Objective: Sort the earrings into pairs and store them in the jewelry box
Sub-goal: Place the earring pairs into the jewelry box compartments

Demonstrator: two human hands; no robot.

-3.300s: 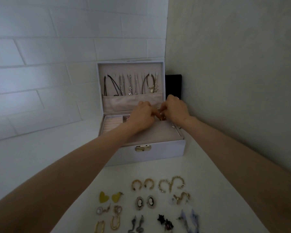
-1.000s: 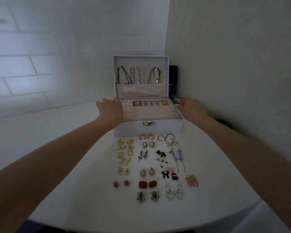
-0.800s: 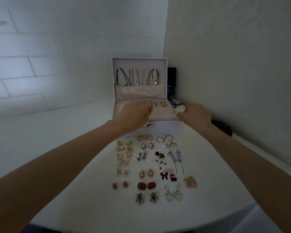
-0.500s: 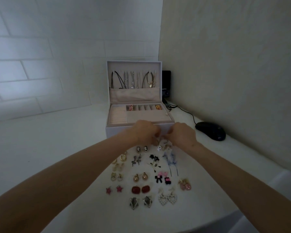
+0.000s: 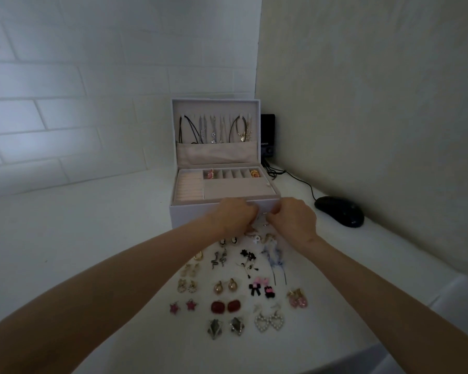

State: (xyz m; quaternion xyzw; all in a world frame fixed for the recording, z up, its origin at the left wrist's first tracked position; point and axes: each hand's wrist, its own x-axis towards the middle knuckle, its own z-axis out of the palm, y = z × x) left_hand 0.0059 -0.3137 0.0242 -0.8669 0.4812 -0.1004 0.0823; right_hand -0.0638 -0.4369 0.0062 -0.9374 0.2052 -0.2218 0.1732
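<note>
The white jewelry box (image 5: 189, 215) stands open at the back of the table, with necklaces (image 5: 214, 129) hanging in its lid. Its tray holds pink earrings (image 5: 209, 174) in the left slot and gold ones (image 5: 254, 173) in the right slot. Several earring pairs lie in rows in front of it, among them cameos (image 5: 227, 241), snakes (image 5: 219, 259), red stones (image 5: 224, 306) and pearl hearts (image 5: 269, 321). My left hand (image 5: 237, 218) and right hand (image 5: 292, 220) hover side by side over the top row at the box front. Their fingers curl downward and hide the fingertips.
A black mouse (image 5: 338, 211) lies right of the box, its cable running back to a small black device (image 5: 268, 136) in the corner. A tiled wall is behind and a plain wall is on the right. The table edge (image 5: 405, 344) runs across the lower right.
Both hands left the inside of the box, spread briefly to its sides, then came together at the top row of earrings. The view has pulled back from the box.
</note>
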